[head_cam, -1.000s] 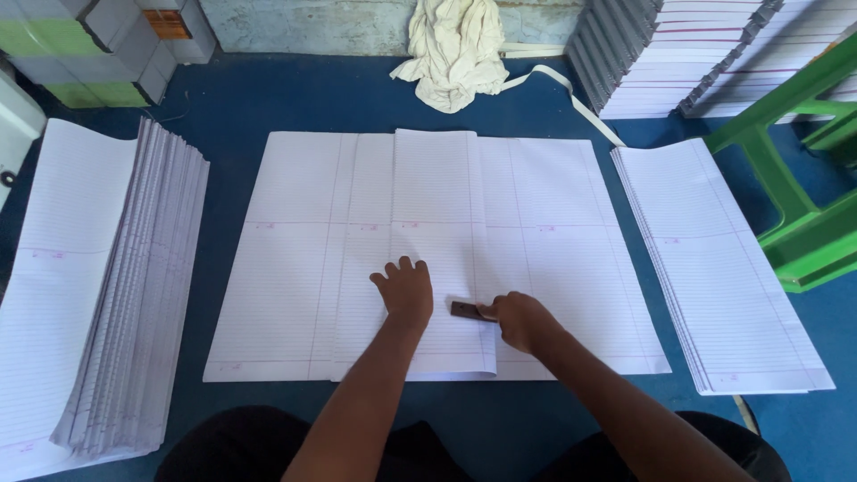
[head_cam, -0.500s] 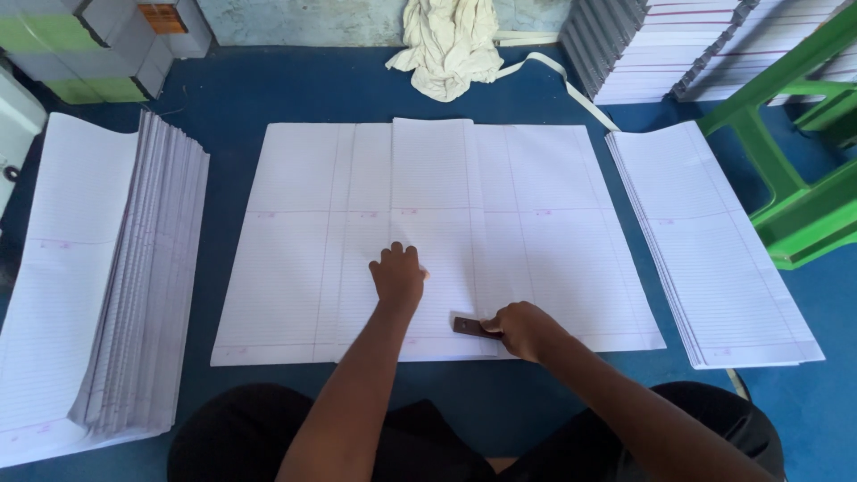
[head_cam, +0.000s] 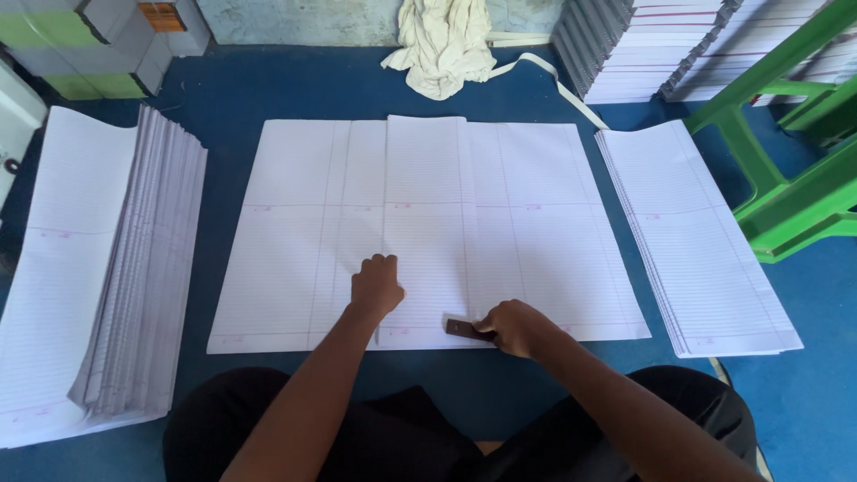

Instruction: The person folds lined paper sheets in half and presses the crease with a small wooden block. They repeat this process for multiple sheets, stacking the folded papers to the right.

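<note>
A folded strip of ruled white paper [head_cam: 424, 214] lies down the middle of a wide spread of ruled sheets [head_cam: 553, 232] on the blue surface. My left hand [head_cam: 375, 286] presses on the folded strip near its lower end, fingers curled. My right hand [head_cam: 513, 326] grips a small dark flat tool [head_cam: 462, 328] and holds it against the paper's near edge, just right of the strip's fold.
A tall fanned stack of ruled sheets [head_cam: 107, 268] lies at the left, a thinner stack [head_cam: 705, 250] at the right. Behind are a crumpled white cloth [head_cam: 442, 45], piles of bound paper [head_cam: 652, 45], grey and green boxes [head_cam: 80, 45] and a green plastic stool [head_cam: 786, 152].
My right hand has slid the dark tool toward me along the fold, down to the paper's near edge. My left hand has stayed pressing on the strip.
</note>
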